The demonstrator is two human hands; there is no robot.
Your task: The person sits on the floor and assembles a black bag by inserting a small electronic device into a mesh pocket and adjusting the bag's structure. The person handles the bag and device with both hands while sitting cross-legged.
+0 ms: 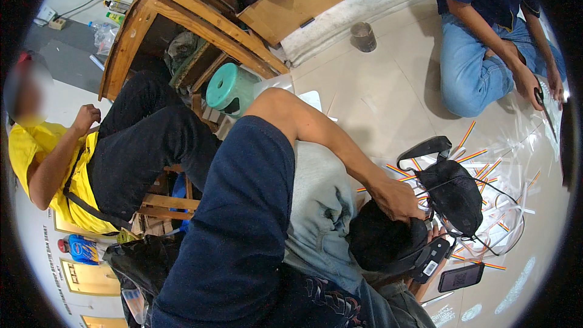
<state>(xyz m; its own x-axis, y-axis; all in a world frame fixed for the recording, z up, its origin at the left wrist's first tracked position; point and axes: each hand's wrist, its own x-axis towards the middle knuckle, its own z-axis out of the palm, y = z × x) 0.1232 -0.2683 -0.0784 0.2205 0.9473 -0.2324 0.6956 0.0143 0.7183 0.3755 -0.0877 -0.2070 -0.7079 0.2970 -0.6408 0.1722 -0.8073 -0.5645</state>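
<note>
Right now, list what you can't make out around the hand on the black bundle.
All in the head view:
- Left hand: its palm covers its grip on the black bundle.
- Right hand: nowhere visible; the grey knee and the bundle block that area.
- Bundle: too dark to identify.
- Other person's tool: blurred at the right rim.
</note>
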